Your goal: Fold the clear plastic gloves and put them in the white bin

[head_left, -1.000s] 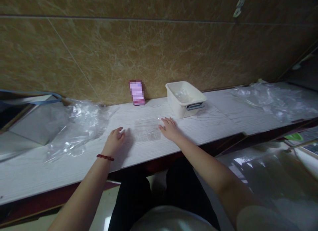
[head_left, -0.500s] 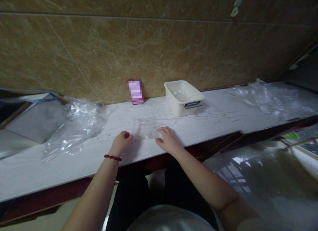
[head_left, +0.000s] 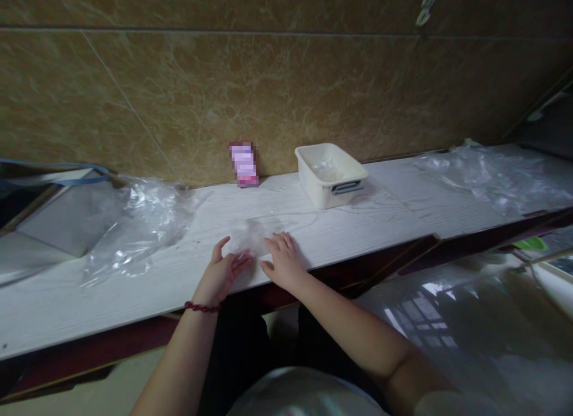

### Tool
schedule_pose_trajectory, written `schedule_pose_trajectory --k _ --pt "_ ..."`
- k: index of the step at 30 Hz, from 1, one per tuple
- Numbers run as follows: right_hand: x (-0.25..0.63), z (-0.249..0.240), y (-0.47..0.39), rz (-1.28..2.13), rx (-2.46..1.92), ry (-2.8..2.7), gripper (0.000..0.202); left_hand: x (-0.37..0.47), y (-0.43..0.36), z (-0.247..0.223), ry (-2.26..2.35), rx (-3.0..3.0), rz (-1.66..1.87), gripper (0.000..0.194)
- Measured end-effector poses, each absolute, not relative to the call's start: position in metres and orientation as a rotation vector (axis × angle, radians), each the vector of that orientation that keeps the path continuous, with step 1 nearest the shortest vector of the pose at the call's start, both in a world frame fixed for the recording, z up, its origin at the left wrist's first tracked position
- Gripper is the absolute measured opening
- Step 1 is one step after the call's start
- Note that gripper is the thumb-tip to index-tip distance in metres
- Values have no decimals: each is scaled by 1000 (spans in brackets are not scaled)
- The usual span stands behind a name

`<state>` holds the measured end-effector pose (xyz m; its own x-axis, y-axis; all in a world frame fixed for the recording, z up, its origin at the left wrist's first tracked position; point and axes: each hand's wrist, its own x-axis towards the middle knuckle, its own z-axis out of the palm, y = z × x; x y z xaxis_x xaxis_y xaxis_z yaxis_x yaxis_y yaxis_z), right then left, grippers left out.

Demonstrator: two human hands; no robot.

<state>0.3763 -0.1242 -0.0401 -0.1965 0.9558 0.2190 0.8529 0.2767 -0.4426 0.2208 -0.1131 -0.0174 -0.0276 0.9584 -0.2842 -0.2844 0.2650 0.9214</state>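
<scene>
A clear, thin plastic piece (head_left: 255,234) lies on the white wood-grain counter (head_left: 215,216) between my hands. My left hand (head_left: 224,273), with a dark red beaded bracelet (head_left: 201,307) at the wrist, is at its near left edge, thumb and fingers apart. Against the right side of the plastic rests my right hand (head_left: 283,261), its fingers spread and pointing away from me. The exact outline of the plastic is hard to make out.
Behind stands a white bin (head_left: 313,186) with clear plastic inside. A pixelated phone-like object (head_left: 244,164) leans on the wall. Crumpled clear bags lie at left (head_left: 147,219) and right (head_left: 496,171). The counter's front edge is close to my hands.
My left hand has opened from a closed pose and turned toward the plastic. My right hand has shifted left, so the hands are closer together.
</scene>
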Motion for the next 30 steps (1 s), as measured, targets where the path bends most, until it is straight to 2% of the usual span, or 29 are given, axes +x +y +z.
schedule_pose_trajectory --k 5,11,17,24,30 --pt "374 -37 -128 311 -1633 -2137 52 225 -140 -17 1095 759 1169 67" --pt "374 -38 -131 306 -1538 -2246 29 220 -158 -20 1087 769 1157 72" --pt "388 -41 -132 278 -1465 -2336 26 194 -157 -24 1153 708 1159 60" --pt "391 -33 -126 241 -1373 -2427 48 191 -160 -20 1172 717 1113 50" --pt "391 -33 -110 229 -1141 -2642 45 194 -160 -18 1196 700 1100 44"
